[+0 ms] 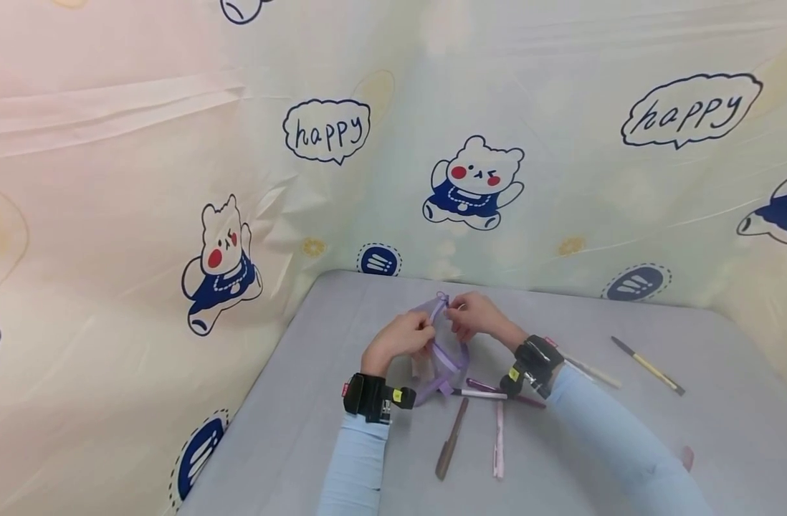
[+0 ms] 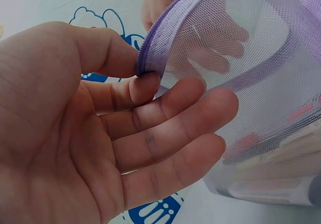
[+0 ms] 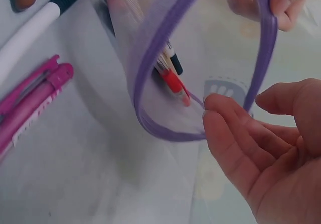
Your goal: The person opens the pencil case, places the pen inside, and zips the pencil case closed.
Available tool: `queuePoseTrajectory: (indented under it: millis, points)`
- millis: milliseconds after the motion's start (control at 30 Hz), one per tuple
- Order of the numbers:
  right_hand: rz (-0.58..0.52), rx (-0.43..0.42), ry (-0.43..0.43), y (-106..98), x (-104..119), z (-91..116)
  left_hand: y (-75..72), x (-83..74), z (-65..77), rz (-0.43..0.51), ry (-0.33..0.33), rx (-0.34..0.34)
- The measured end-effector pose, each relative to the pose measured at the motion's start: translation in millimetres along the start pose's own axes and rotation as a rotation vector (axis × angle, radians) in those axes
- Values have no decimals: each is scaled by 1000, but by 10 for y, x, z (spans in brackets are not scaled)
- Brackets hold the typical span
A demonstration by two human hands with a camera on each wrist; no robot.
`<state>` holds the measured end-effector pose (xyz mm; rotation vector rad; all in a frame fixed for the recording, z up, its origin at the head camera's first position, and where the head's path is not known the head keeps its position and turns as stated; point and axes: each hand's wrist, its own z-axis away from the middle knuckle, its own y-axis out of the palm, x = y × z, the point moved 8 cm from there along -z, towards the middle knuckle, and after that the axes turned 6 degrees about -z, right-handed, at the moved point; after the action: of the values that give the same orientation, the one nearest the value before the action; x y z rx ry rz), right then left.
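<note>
A purple mesh zip pouch point(image 1: 446, 337) stands unzipped between the two hands. My left hand point(image 1: 401, 335) pinches the zipper edge point(image 2: 155, 48) between thumb and index finger, the other fingers loosely bent beside the mesh. At the far end of the opening my right hand point(image 1: 476, 315) grips the purple border with its fingertips, partly hidden behind the fingers in the right wrist view. Inside the pouch lie several pens, among them a red one point(image 3: 175, 86). Close to its near side are a white pen with a dark grip point(image 1: 484, 393) and a magenta pen point(image 3: 37, 103).
On the grey table point(image 1: 290, 430) lie a brown pen point(image 1: 451, 441) and a pale pink pen point(image 1: 499, 444) in front of the pouch. A yellow and black pen point(image 1: 648, 365) lies to the right. Beside the right wrist is a beige pen point(image 1: 600, 375). A patterned curtain point(image 1: 393, 201) hangs behind.
</note>
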<state>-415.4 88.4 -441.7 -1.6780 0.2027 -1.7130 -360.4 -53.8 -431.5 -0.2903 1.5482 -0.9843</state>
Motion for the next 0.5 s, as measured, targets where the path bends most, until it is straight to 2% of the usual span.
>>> queuePoseTrajectory:
  millis: [167, 500]
  points:
    - [64, 7, -31, -103, -24, 28, 17, -5, 8, 13, 2, 5]
    - [113, 46, -45, -257, -88, 185, 34, -29, -2, 30, 10, 7]
